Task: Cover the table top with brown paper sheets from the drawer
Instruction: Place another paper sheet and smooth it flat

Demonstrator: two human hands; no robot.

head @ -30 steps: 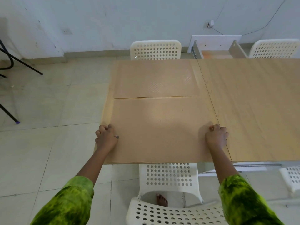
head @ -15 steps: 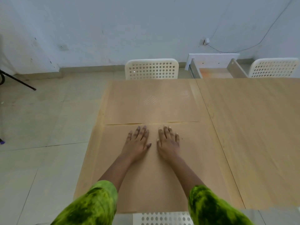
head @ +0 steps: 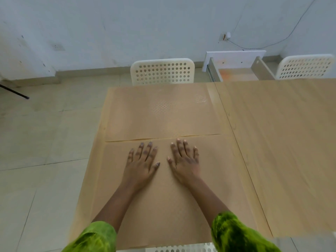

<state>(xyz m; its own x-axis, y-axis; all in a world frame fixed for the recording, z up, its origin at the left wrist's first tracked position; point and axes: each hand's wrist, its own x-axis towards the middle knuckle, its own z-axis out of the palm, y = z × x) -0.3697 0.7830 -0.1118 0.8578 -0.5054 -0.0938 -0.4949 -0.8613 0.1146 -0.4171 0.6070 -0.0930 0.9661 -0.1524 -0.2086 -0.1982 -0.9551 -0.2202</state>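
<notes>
Two flat hands on brown paper covering the left part of a table.

The left hand (head: 141, 165) and right hand (head: 184, 161) lie palm down, fingers spread and gripping nothing, side by side on the near paper sheet (head: 163, 206). A far paper sheet (head: 160, 113) lies just beyond, its near edge meeting the fingertips' sheet. The table (head: 281, 142) is bare wood to the right. The open drawer (head: 238, 73) stands at the far edge, between two white chairs.
</notes>
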